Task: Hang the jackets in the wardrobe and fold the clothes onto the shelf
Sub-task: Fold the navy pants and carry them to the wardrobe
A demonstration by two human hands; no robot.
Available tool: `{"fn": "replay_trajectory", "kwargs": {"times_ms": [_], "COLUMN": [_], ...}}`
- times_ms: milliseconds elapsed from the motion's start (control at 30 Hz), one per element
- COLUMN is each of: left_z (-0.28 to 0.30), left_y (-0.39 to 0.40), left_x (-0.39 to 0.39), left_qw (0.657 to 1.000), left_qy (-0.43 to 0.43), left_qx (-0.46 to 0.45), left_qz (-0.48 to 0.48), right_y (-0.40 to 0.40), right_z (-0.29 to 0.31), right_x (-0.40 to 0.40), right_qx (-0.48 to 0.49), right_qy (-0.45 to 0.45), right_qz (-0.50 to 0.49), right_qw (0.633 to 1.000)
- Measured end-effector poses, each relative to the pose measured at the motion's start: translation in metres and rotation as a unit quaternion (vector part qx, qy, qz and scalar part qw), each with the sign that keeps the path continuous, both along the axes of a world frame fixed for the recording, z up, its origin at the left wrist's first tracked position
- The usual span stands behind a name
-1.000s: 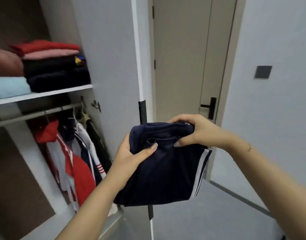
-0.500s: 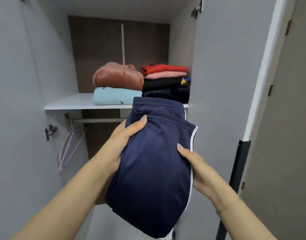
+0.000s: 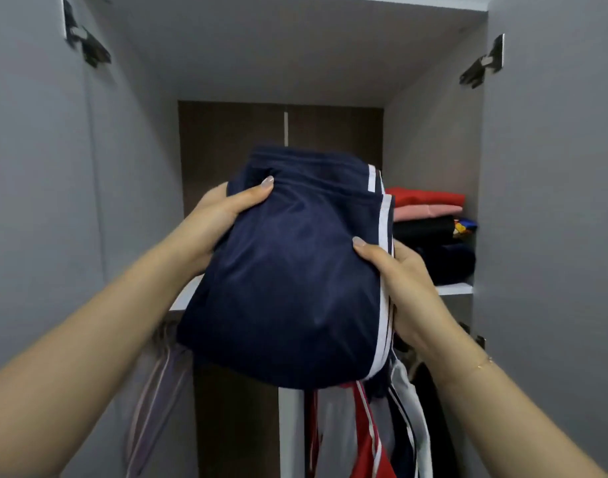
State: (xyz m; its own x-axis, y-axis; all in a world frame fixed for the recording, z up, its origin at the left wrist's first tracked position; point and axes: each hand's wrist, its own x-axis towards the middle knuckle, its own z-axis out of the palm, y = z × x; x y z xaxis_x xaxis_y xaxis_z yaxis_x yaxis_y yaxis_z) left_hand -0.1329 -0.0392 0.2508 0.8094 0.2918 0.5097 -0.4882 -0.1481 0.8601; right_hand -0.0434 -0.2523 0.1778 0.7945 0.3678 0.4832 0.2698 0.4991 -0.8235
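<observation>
Hands raised together, holding a folded navy garment (image 3: 288, 281) with white side stripes up in front of the open wardrobe (image 3: 37, 201). Left hand (image 3: 209, 225) gripping the bundle's upper left edge, thumb lying across the top layer, fingers hidden beneath the cloth. Right hand (image 3: 409, 291) clasping the striped right edge, thumb pressing on the front, fingers curling behind. Garment hanging at shelf height, covering the left and middle of the white shelf (image 3: 454, 289), not yet resting on it as far as can be told. Sitting on the shelf's right end, just beside the bundle: a stack of folded clothes (image 3: 430, 232), red on top, then pink, black and dark navy. Hanging below the shelf: red, white and navy jackets (image 3: 374, 439) to the right, and pale hangers (image 3: 157, 391) to the left.
</observation>
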Motion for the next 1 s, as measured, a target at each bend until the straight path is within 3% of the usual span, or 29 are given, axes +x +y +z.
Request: {"fn": "replay_trajectory", "kwargs": {"times_ms": [167, 300, 400, 500, 600, 667, 833, 1000], "left_z": [0.066, 0.123, 0.147, 0.157, 0.151, 0.137, 0.092, 0.082], "left_y": [0.051, 0.086, 0.11, 0.136, 0.15, 0.159, 0.183, 0.178], "left_x": [0.044, 0.096, 0.138, 0.179, 0.216, 0.233, 0.224, 0.21], "left_qw": [0.984, 0.976, 0.972, 0.97, 0.967, 0.956, 0.931, 0.943], "left_qy": [-0.027, 0.072, 0.145, 0.162, 0.172, 0.224, 0.338, 0.303], "left_qx": [0.147, 0.133, 0.144, 0.136, 0.117, 0.099, 0.101, 0.092], "left_qz": [0.101, 0.155, 0.116, 0.117, 0.148, 0.164, 0.097, 0.104], "right_y": [0.039, 0.083, 0.115, 0.139, 0.156, 0.164, 0.16, 0.149], "right_z": [0.085, 0.149, 0.184, 0.209, 0.216, 0.21, 0.179, 0.164], "right_x": [0.056, 0.125, 0.172, 0.213, 0.246, 0.264, 0.287, 0.286], "right_qx": [-0.03, -0.134, -0.185, -0.213, -0.275, -0.317, -0.38, -0.416], "right_qy": [-0.042, 0.015, 0.022, 0.023, 0.012, 0.006, -0.014, -0.011], "right_qz": [-0.039, -0.007, 0.022, 0.01, -0.041, -0.059, -0.042, 0.027], "right_qw": [0.998, 0.991, 0.982, 0.977, 0.96, 0.947, 0.924, 0.909]}}
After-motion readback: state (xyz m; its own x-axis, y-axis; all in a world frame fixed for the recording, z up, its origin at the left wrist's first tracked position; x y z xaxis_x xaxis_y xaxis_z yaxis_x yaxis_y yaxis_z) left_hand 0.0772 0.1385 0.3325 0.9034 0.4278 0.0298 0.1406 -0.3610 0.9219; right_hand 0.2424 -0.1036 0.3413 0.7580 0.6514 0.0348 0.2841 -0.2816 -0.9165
